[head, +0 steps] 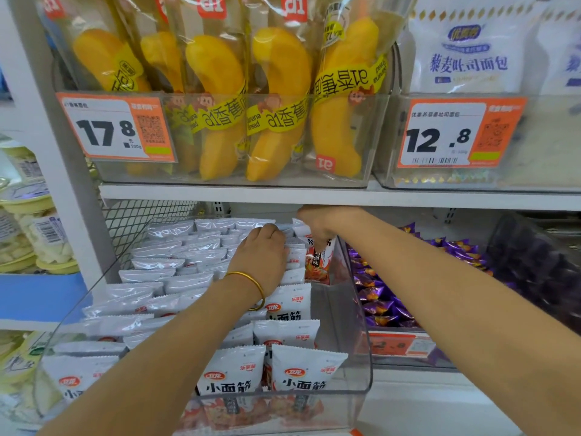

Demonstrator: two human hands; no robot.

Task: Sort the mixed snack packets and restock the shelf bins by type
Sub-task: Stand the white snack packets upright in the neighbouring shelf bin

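My left hand [261,256], gold bangle [250,289] on the wrist, lies knuckles-up on the back rows of the white packets [295,369]. The fingers bend down over their top edges and touch them, but the tips are hidden, so I cannot tell whether they pinch a packet or only press. My right hand [316,226] reaches in just under the shelf board [314,195], fingers closed narrowly on the top of a red-and-white packet [319,262]. It hangs upright from my grip at the back right of the clear bin [356,313], close to the right wall.

The white packets stand in rows filling most of that bin, front to back, with a bare strip along the right side. Beside it on the right sits a bin of purple wrapped snacks [380,297]. Wire mesh [141,218] closes the shelf's left end.

The shelf board hangs low over the back rows — my right hand is nearly against it. Above stand banana bread packs [276,105] behind a 17.8 price tag [116,127], and white bread bags [465,48] over a 12.8 price tag [456,133].
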